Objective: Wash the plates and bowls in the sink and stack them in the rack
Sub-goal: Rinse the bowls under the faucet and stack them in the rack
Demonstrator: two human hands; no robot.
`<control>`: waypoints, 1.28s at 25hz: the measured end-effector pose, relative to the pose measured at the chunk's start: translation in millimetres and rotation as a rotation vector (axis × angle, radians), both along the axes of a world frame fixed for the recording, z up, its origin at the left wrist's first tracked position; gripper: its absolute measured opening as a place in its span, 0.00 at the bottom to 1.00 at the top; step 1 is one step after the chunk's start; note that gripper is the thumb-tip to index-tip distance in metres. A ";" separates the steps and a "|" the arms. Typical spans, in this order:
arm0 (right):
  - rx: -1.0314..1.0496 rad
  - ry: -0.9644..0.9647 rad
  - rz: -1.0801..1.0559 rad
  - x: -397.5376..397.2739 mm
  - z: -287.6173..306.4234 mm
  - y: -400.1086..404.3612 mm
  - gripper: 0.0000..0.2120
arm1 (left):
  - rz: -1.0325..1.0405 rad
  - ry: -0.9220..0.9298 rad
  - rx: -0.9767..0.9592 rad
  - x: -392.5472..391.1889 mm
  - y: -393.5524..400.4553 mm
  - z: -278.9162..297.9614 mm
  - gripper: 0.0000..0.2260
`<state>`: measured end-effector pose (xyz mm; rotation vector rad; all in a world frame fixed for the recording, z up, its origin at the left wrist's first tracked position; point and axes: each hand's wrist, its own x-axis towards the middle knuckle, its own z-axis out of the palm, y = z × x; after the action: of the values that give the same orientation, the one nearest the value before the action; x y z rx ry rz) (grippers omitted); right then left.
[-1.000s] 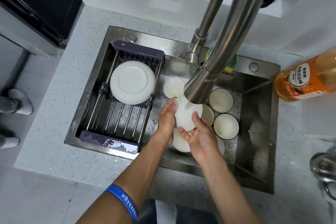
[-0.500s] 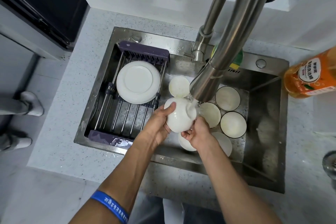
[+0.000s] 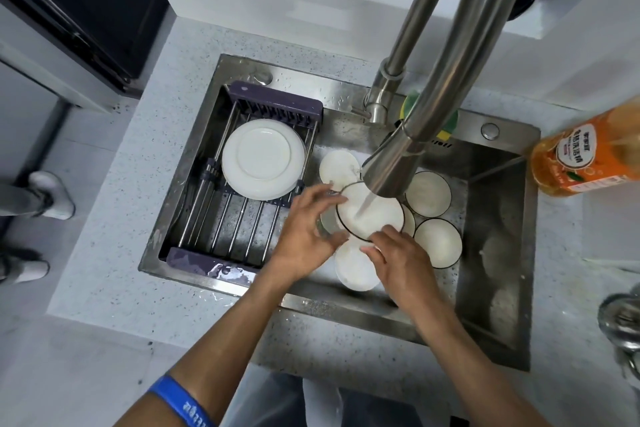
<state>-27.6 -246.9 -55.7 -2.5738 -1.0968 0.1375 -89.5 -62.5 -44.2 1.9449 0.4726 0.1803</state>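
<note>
Both hands grip bowl [image 3: 370, 211] under tap stream: left hand [image 3: 309, 229] on rim at 9 o'clock, right hand [image 3: 398, 258] at 5 o'clock. Rack [image 3: 242, 236] lies toward 9 o'clock, left hand nearer.

The rack [image 3: 242, 184] spans the left part of the sink [image 3: 495, 288]; its far half is taken up by upturned plates [image 3: 263, 159], while bare bars are left open in its near half. The middle of the sink is crowded: the spout [image 3: 394, 166] hangs low over a bowl [image 3: 370, 211] held by the left hand [image 3: 308, 232] and right hand [image 3: 401, 260], and more bowls [image 3: 438, 243] are packed close around. A free stretch of sink floor is left along the right wall. The tabletop [image 3: 104, 218] left of the sink is open; its right edge is blocked by a bottle [image 3: 585, 156].
</note>
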 end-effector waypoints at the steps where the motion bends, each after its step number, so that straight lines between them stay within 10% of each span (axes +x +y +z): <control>1: 0.001 -0.016 0.010 -4.8 2.7 0.7 0.09 | 0.198 0.092 -0.324 -1.7 -2.1 4.5 0.19; 5: -0.034 -0.023 -0.079 -3.9 7.1 10.8 0.10 | 0.586 0.337 -0.843 -9.4 -5.0 -5.7 0.14; 29: -0.115 -0.060 -0.112 -21.1 15.4 34.1 0.13 | 0.570 0.339 -0.967 9.8 -19.5 -3.1 0.09; 32: 0.025 0.169 -0.229 -12.7 15.7 32.9 0.08 | 0.497 0.306 -0.990 10.2 -21.6 0.6 0.13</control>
<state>-40.3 -214.0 -40.0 -2.5882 -0.7336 0.2776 -79.3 -84.0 -43.6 0.8601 1.0175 -0.0464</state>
